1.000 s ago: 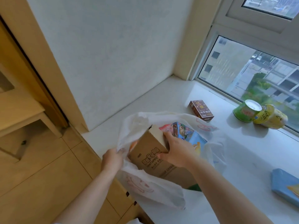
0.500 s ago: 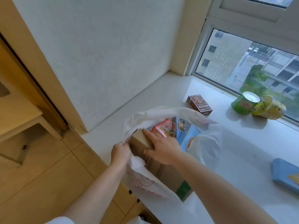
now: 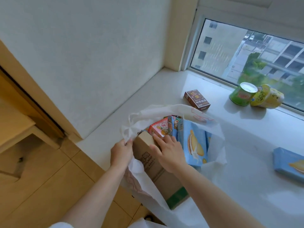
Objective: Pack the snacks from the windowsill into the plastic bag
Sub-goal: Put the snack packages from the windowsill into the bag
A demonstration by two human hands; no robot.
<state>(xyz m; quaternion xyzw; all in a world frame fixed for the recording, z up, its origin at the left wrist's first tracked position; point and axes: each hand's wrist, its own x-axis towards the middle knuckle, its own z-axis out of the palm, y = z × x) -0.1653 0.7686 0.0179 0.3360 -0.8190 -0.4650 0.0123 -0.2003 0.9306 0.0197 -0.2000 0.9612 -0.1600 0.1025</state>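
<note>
Now my left hand (image 3: 122, 151) pinches bag (image 3: 212, 129) rim | right hand (image 3: 167, 151) flat-fingered, pressing box (image 3: 148, 159) | risk: bag at near sill (image 3: 246, 178) edge could tip floorward.

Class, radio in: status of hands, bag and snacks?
Left hand grips bag rim. Right hand flat on brown box. Nothing blocking.

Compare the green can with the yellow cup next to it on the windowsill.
The green can has straight sides and a white top; the yellow cup is rounder, with a pale bulging end. The green can stands nearly upright, leaning slightly; the yellow cup lies on its side. The green can is nearer the small brown box; the yellow cup lies farther right. Both sit touching by the window glass, outside the plastic bag.
</note>
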